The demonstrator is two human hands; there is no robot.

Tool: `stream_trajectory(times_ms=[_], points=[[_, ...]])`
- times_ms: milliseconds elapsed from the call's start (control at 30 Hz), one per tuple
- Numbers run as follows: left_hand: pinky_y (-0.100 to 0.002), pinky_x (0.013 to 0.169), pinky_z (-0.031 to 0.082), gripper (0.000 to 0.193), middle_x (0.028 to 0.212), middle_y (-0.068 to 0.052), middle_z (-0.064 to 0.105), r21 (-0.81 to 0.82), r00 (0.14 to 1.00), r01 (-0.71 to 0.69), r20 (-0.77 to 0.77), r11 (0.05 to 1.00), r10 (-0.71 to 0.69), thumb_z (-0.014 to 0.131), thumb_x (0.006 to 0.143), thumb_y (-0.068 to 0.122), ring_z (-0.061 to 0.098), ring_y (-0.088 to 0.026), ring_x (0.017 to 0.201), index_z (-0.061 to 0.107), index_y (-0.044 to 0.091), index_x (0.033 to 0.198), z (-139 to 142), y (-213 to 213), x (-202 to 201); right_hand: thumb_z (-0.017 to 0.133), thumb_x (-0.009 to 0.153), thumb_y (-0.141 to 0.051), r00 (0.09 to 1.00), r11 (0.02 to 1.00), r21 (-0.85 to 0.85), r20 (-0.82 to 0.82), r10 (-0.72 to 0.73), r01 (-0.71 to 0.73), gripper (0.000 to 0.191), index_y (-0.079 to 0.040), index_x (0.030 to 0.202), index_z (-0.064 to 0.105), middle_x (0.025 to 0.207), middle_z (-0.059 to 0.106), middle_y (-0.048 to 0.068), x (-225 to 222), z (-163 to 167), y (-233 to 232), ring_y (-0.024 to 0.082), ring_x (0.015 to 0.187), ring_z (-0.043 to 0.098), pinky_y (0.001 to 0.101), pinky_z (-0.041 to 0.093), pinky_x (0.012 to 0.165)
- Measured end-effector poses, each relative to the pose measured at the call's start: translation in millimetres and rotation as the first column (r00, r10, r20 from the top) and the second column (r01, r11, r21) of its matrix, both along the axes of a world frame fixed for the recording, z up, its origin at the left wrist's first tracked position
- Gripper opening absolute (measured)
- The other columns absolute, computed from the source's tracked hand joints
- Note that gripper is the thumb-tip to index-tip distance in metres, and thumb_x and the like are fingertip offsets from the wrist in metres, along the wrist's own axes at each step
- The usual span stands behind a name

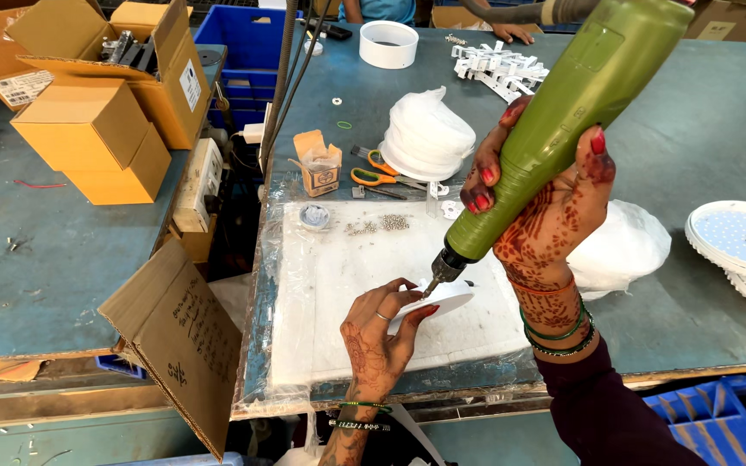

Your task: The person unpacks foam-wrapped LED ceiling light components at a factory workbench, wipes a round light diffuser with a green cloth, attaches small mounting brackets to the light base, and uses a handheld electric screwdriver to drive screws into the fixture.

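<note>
We see a small white round disc (447,298) lying near the front edge of a white pad (338,285) on the blue-grey worktable (692,129). The left hand (379,332) pins the disc down, its fingers curled together over the rim nearest us and the thumb tucked alongside; it is neither spread flat nor lifting the piece. The tip of a green electric screwdriver (554,121) meets the top of the disc, just beside those fingers. The right hand (546,211) is wrapped tight around the lower part of the tool's body, fingers closed on one side and thumb on the other, holding it tilted so that its upper end leans away to the right.

On the pad behind the disc we find a scatter of small screws (380,225) and a little round dish (313,215). Past the pad stand a stack of white round covers (426,138) in clear wrap, orange-handled scissors (377,175) and a small open carton (319,164). To the right lie crumpled white plastic (623,246) and a pile of white dotted plates (740,237). Further back sit a white ring (388,43) and white plastic clips (498,67), where another person's hand (515,33) rests at the table's far edge. On the neighbouring table to the left are yellow cardboard boxes (101,129), with a blue crate (248,47) behind.
</note>
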State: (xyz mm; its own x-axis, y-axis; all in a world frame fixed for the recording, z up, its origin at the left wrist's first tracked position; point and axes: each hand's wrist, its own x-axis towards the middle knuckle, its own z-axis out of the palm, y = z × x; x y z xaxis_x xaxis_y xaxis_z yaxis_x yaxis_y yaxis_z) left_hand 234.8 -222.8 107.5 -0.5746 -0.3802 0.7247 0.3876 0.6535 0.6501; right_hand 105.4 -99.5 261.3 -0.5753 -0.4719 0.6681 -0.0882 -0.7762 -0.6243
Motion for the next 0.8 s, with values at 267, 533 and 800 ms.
stream_trajectory(times_ms=[267,533,800], points=[[-0.04,0.087,0.055,0.031,0.104,-0.005,0.077,-0.023,1.0,-0.004,-0.03,1.0,0.003,0.087,0.078,0.015,0.074,-0.028,0.105,0.069,0.011,0.103,-1,0,-1,0.051,0.11,-0.056,1.0,1.0,0.013,-0.005,0.007,-0.007,0.062,0.005,0.116,0.046,0.082,0.049,0.017,6,-3,-3,0.022,0.068,0.053,0.0349,0.046,0.058],[-0.04,0.08,0.055,0.037,0.104,-0.005,0.077,0.043,0.999,0.01,0.038,0.999,-0.011,0.088,0.078,0.02,0.072,-0.029,0.094,0.066,0.008,0.106,-1,2,0,0.055,0.105,-0.065,0.993,0.991,0.098,-0.087,-0.08,0.089,0.07,0.004,0.111,0.045,0.075,0.046,0.015,14,-2,-4,0.022,0.064,0.05,0.0358,0.046,0.058],[-0.039,0.078,0.055,0.037,0.102,-0.004,0.076,0.035,0.998,0.017,0.054,0.999,-0.019,0.087,0.078,0.02,0.071,-0.028,0.092,0.067,0.009,0.107,-2,8,-4,0.061,0.101,-0.067,0.994,0.989,0.15,-0.109,-0.002,0.018,0.074,0.005,0.112,0.046,0.073,0.049,0.017,19,-2,4,0.021,0.061,0.051,0.0343,0.047,0.058]])
